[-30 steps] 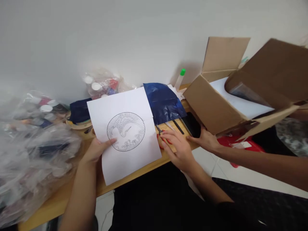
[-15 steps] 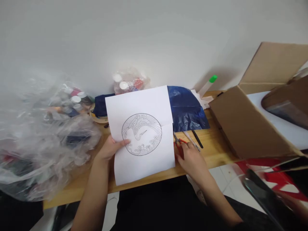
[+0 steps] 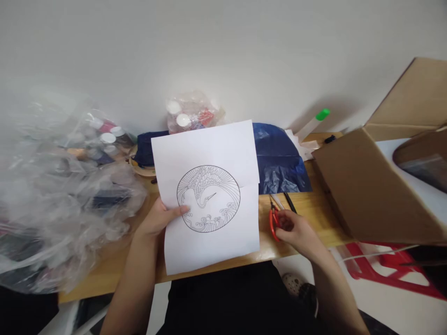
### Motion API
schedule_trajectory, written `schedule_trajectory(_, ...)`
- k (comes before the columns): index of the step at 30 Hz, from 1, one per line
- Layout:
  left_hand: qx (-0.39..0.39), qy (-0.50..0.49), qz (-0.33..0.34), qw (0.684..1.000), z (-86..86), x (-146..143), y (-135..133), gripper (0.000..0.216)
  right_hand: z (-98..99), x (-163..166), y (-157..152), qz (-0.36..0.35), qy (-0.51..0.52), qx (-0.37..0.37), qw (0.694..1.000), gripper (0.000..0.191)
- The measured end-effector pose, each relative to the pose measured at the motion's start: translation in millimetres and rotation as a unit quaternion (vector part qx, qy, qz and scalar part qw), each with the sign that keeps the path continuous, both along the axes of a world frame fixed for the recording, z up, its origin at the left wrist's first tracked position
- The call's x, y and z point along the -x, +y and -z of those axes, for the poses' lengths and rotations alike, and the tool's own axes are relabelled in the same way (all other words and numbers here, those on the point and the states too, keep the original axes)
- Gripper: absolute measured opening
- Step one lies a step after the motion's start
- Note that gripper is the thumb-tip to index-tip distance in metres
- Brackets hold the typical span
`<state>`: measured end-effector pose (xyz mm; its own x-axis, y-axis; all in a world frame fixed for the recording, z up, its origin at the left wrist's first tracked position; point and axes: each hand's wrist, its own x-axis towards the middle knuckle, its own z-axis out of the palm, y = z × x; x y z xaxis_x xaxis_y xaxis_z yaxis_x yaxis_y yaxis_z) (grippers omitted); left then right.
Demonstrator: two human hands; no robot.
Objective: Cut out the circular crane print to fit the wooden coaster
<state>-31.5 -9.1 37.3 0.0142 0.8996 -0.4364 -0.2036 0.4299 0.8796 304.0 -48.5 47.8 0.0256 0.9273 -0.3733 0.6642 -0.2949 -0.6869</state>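
Stretching along the foot of the pale wall (image 3: pixel 223 56), the wooden table (image 3: pixel 328 228) carries everything I can see being handled. Heaped over its left end is a mass of clear plastic bags (image 3: pixel 77 223), with capped bottles showing among the folds. At the right end stands an open cardboard box (image 3: pixel 352 186), flaps up, something white inside. Between them is the printed sheet (image 3: pixel 209 200), a crane and waves drawn in an oval, covering the near middle of the tabletop and facing the person. A dark blue plastic piece (image 3: pixel 281 158) peeks out beside its right edge, and a smaller bag of bottles (image 3: pixel 192 116) sits behind its top.

The left hand (image 3: pixel 162 218) has the sheet pinched at its left edge, thumb flat on the drawing, the other fingers hidden behind. The right hand (image 3: pixel 296 232) is half curled, thumb and fingertips closed on the red-handled pliers (image 3: pixel 273 221) just right of the sheet; whether they touch the wood, I can't tell. A green-capped tube (image 3: pixel 310 128) leans farther back. Smallest, a slim black stick (image 3: pixel 290 203) lies just beyond the right hand.
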Motion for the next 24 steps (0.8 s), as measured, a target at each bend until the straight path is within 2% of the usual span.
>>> schedule_trajectory(4, 0.010, 0.007, 0.004, 1.000, 0.0, 0, 1, 0.057, -15.6, -10, -2, 0.040, 0.222, -0.088, 0.970, 0.016)
schedule_trajectory(8, 0.000, 0.019, -0.001, 1.000, -2.4, -1, 1, 0.058, -32.3, 2, 6, 0.033, 0.359, -0.151, 0.921, 0.019)
schedule_trajectory(10, -0.018, 0.024, 0.003, 1.000, -4.0, -2, 0, 0.055, -38.9, 13, 17, 0.043, 0.362, -0.194, 0.911, 0.020)
schedule_trajectory(15, -0.035, 0.015, 0.041, 0.998, -4.1, -3, 1, 0.050, -47.0, 38, 60, 0.088, 0.249, -0.289, 0.920, 0.026)
schedule_trajectory(19, -0.044, 0.000, 0.048, 0.998, -4.0, -3, 1, 0.052, -39.4, 50, 89, 0.108, 0.269, -0.268, 0.919, 0.027)
schedule_trajectory(24, -0.048, -0.001, 0.030, 0.998, -5.4, -4, 2, 0.050, -32.2, 54, 101, 0.115, 0.320, -0.259, 0.904, 0.025)
